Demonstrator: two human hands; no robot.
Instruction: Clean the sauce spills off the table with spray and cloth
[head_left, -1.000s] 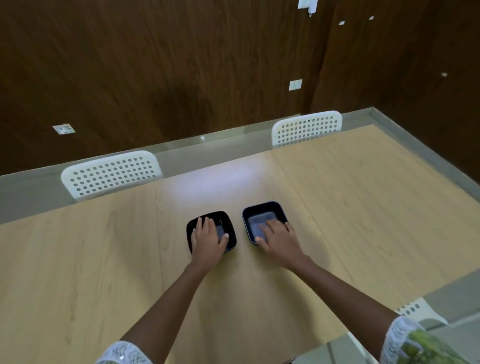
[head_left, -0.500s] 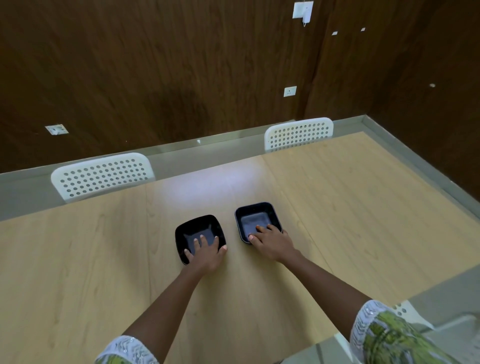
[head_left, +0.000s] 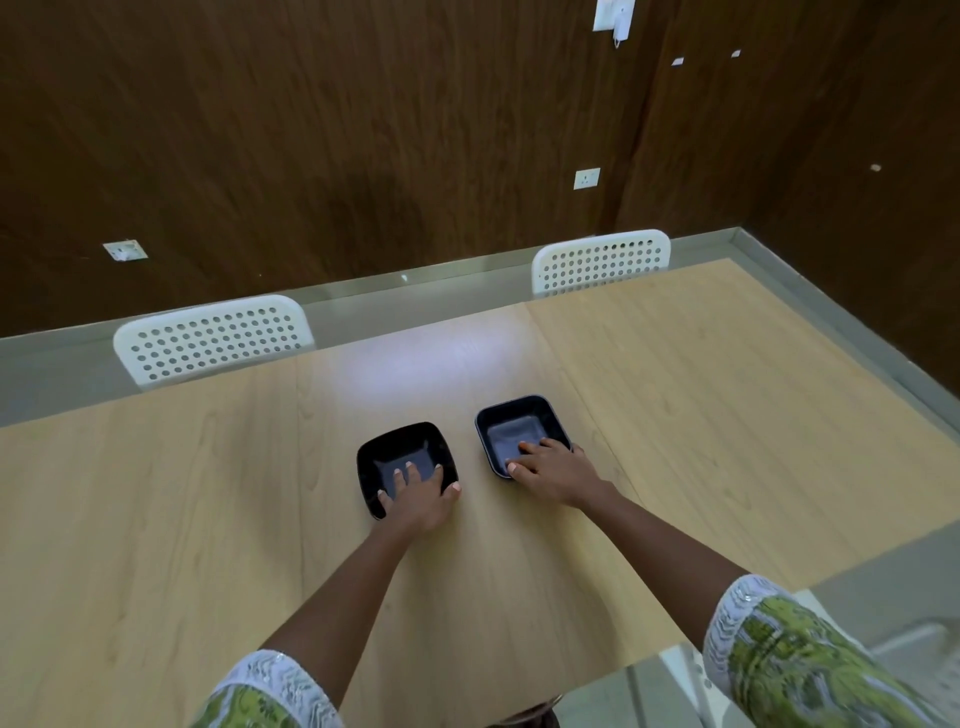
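Hands in bowls (side by side)

Light wooden table bears two black square dishes; no visible spills.

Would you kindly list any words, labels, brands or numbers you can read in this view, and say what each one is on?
None can be read.
Both black dishes, left and right, are unmarked.
The wooden table and white chairs are unmarked too.
The wall sockets are too small to show any marking.
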